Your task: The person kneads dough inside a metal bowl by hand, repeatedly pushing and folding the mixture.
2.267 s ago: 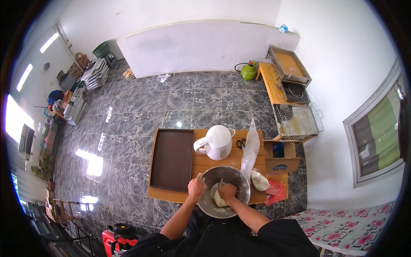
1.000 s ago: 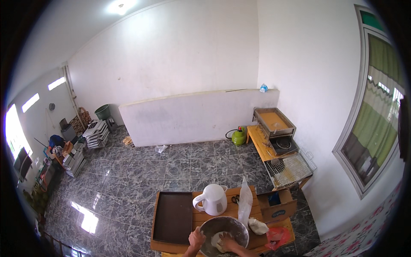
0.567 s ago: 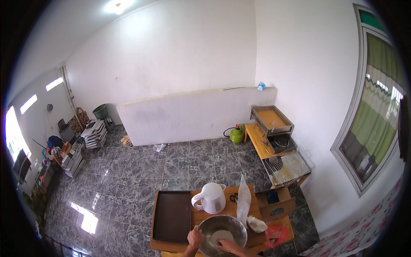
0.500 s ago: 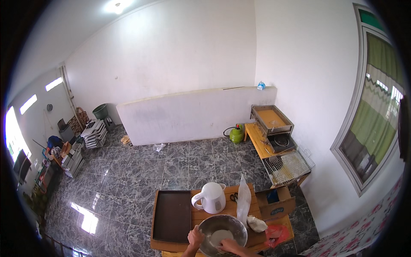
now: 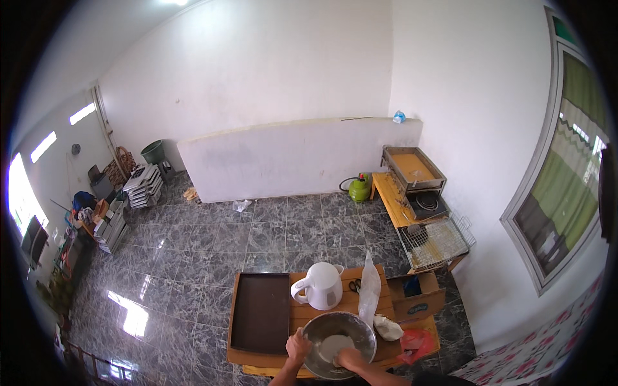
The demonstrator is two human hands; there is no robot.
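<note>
The brown tray (image 5: 261,313) lies flat on the table (image 5: 384,294), left side. The left hand (image 5: 299,345) clasps the left rim of the metal bowl (image 5: 362,337), positioned at the table's near edge. The right hand (image 5: 349,359) is inside the bowl; its grip cannot be determined.

The bowl (image 5: 362,333) is silvery, the tray (image 5: 261,313) dark brown.

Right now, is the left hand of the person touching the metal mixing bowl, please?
Touching. The head view shows it: the left hand grips the metal mixing bowl at the left side of its rim, with no gap visible between them.
</note>
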